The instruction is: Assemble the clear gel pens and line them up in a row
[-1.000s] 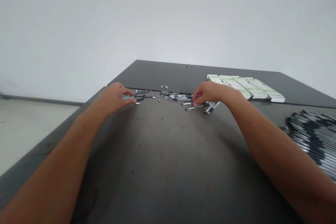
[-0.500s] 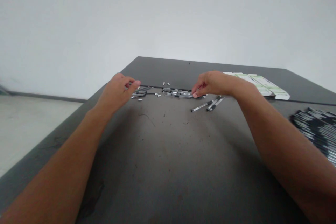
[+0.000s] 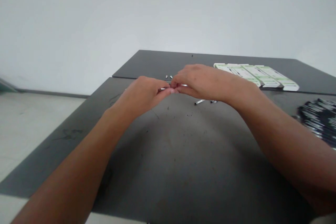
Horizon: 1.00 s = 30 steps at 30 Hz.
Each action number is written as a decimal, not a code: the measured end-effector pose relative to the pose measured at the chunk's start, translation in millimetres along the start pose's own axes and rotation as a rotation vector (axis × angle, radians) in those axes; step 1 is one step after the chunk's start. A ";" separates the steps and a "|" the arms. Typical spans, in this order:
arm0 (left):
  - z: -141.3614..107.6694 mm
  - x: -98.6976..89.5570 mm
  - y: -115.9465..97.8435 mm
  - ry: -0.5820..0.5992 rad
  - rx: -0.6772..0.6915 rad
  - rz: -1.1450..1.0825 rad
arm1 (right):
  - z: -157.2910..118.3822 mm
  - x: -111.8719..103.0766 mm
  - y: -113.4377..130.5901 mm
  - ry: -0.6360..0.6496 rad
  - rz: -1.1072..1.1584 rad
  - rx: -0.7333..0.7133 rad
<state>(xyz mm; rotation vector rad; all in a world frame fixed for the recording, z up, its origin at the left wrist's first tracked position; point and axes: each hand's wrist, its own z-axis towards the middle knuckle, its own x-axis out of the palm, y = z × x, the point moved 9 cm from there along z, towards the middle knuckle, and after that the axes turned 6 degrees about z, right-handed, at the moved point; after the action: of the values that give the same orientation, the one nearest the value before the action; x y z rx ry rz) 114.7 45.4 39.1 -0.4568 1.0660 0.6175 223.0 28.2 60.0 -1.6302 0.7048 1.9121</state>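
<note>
Above the dark table (image 3: 181,154), my left hand (image 3: 148,94) and my right hand (image 3: 199,82) meet with their fingertips touching. A thin silvery pen part (image 3: 164,88) shows between the thumb and fingers of my left hand. My right hand is closed too, around another slim, shiny pen part (image 3: 184,85). Where the two parts meet is hidden by the fingertips. Behind the hands, most of the loose pen pieces are covered from view. Two small metal tips (image 3: 168,77) lie just beyond them. Clear pens (image 3: 199,102) stick out below my right hand.
Flat white and green cardboard boxes (image 3: 252,73) lie at the back right. A big pile of black and clear pens (image 3: 319,119) is at the right edge. A seam crosses the table, and a pale wall (image 3: 168,14) stands behind it.
My left hand has moved right and my right hand left, so they now touch. Both have closed on slim pen parts. The view has shifted slightly.
</note>
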 end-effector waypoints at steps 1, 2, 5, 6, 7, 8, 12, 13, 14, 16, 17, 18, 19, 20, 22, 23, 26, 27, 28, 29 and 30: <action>0.0 0.1 4.8 0.013 -0.011 -0.002 | 1.5 -2.4 0.3 -0.057 -0.019 -0.029; -0.1 -1.1 11.8 0.019 -0.041 -0.015 | 2.3 -6.9 -1.6 -0.140 -0.038 -0.039; -5.0 -13.9 47.8 -0.038 -0.272 -0.095 | -5.7 -26.5 -20.1 -0.492 -0.068 0.051; -9.2 -20.6 61.3 -0.084 -0.361 -0.110 | -10.0 -28.7 -29.2 -0.575 -0.063 0.107; -14.1 -27.3 73.5 -0.131 -0.435 -0.116 | -11.9 -25.7 -38.2 -0.600 -0.051 0.159; -19.2 -33.5 83.9 -0.178 -0.493 -0.115 | -10.8 -17.9 -45.8 -0.569 -0.033 0.193; -34.4 -47.4 108.4 -0.299 -0.600 -0.104 | 12.9 31.7 -54.6 -0.259 0.025 0.175; -36.6 -49.0 111.2 -0.319 -0.615 -0.103 | 21.3 42.3 -52.4 -0.201 0.033 0.158; -38.0 -50.4 112.6 -0.336 -0.624 -0.100 | 30.7 51.6 -49.6 -0.150 0.039 0.146; -39.3 -53.1 112.8 -0.364 -0.636 -0.091 | 51.9 65.5 -43.1 -0.069 0.043 0.143; -39.5 -54.3 112.4 -0.374 -0.641 -0.088 | 62.9 69.8 -40.0 -0.040 0.040 0.149; -39.7 -55.3 112.0 -0.382 -0.647 -0.085 | 73.6 72.8 -37.2 -0.015 0.036 0.157; -39.9 -56.1 111.9 -0.387 -0.655 -0.079 | 83.6 74.7 -35.1 0.006 0.029 0.167; -40.1 -56.7 112.0 -0.389 -0.663 -0.074 | 92.4 75.6 -33.9 0.023 0.021 0.180; -40.1 -56.9 112.5 -0.387 -0.673 -0.064 | 105.8 75.9 -35.1 0.041 0.002 0.215; -40.1 -56.9 112.8 -0.385 -0.677 -0.055 | 110.3 76.0 -37.3 0.045 -0.007 0.236; -39.8 -56.6 113.0 -0.365 -0.694 -0.010 | 116.6 78.2 -47.8 0.052 -0.031 0.307; -39.6 -56.7 112.6 -0.355 -0.701 0.008 | 117.4 80.0 -51.4 0.060 -0.036 0.327; -39.4 -56.7 112.0 -0.345 -0.706 0.023 | 118.1 82.0 -54.5 0.071 -0.039 0.344; -39.1 -56.7 111.2 -0.335 -0.709 0.033 | 118.8 83.8 -57.0 0.085 -0.041 0.356; -38.7 -56.5 110.4 -0.326 -0.709 0.038 | 119.8 85.2 -58.5 0.097 -0.043 0.365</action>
<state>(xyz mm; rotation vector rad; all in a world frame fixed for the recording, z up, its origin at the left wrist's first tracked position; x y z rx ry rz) -3.8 89.8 68.4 -0.9140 0.5218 1.0670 165.9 157.6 -10.8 -1.4985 0.9849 1.5708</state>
